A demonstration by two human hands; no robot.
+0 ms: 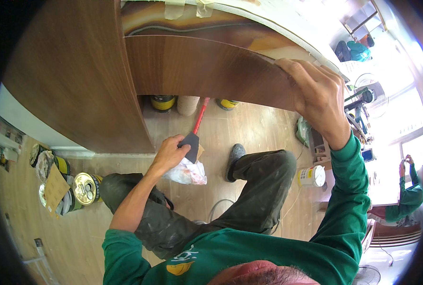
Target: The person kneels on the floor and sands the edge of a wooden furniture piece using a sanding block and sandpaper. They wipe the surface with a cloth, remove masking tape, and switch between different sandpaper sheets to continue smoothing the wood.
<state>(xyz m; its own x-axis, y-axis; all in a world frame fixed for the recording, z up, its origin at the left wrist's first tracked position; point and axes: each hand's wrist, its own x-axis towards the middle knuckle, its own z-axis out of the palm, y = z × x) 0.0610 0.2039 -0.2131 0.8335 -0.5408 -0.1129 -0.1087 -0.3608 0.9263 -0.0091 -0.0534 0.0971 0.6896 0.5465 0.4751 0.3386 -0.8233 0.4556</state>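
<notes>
My left hand (170, 153) grips a dark grey sheet (191, 144), perhaps sandpaper, with a piece of brown paper partly behind it. Just below it lies a crumpled white plastic bag (186, 172). A red rod or handle (201, 115) runs up from behind the sheet. My right hand (315, 91) rests on the curved brown wood-look panel (211, 67), its fingers over the upper edge at the right end. Whether the fingers hold anything there is hidden. A marbled brown and cream surface (204, 32) lies behind that edge, with masking tape (174, 10) above it.
A tall brown panel (79, 78) stands at the left. Several tins, one with a gold lid (85, 188), stand on the wood-look floor at the lower left. A white bucket (312, 176) stands at right, near a cable. A co-worker (409, 199) sits far right.
</notes>
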